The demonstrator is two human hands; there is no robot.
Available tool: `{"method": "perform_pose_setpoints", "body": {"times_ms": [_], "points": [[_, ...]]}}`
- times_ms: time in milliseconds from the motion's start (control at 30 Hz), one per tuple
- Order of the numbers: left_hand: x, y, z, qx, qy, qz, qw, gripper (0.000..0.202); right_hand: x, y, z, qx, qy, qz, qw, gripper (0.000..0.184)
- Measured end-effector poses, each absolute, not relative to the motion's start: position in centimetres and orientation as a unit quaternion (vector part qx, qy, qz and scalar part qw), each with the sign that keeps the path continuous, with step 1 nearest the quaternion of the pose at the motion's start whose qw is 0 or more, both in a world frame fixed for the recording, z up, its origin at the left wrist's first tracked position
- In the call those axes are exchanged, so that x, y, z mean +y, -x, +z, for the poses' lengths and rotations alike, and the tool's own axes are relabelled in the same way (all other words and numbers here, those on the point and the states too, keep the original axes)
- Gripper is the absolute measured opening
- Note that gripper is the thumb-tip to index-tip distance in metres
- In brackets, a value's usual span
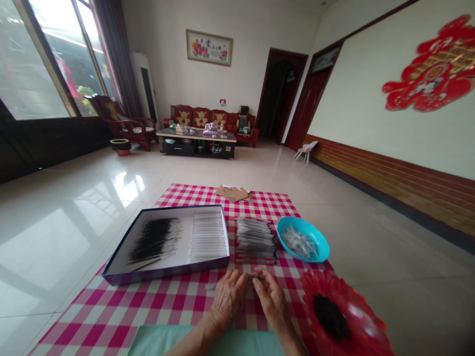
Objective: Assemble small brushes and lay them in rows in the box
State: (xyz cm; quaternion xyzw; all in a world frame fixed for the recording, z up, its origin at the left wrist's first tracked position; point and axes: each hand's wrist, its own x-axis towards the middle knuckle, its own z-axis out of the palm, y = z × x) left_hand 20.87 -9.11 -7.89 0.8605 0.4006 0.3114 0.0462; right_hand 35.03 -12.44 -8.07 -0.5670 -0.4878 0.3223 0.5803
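Left hand point(229, 298) and right hand point(270, 301) are held at lower centre, fingers curled, tips meeting; any grip cannot be told. Stack of thin black-ended sticks point(256, 240) lies just ahead, long axis crosswise, right hand nearer.

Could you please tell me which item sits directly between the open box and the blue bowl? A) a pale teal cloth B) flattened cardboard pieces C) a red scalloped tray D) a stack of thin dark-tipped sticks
D: the stack of thin dark-tipped sticks lies between the open box and the blue bowl.
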Motion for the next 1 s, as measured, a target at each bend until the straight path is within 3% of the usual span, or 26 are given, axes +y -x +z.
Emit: {"method": "perform_pose_setpoints", "body": {"times_ms": [200,700,1000], "points": [[-9.2,-20.9,-8.1,0.395,-0.868,0.298,0.04,0.017,-12.4,-34.9,-7.8,-0.503,0.608,0.282,0.546,0.032],[-9.2,-20.9,-8.5,0.388,-0.874,0.291,0.028,0.016,-12.8,-35.4,-7.8,-0.465,0.548,0.363,0.592,0.023],[-8.8,-20.8,-8.5,0.386,-0.857,0.342,0.017,0.019,-13.4,-35.6,-4.7,-0.526,0.61,0.198,0.559,0.02]]}}
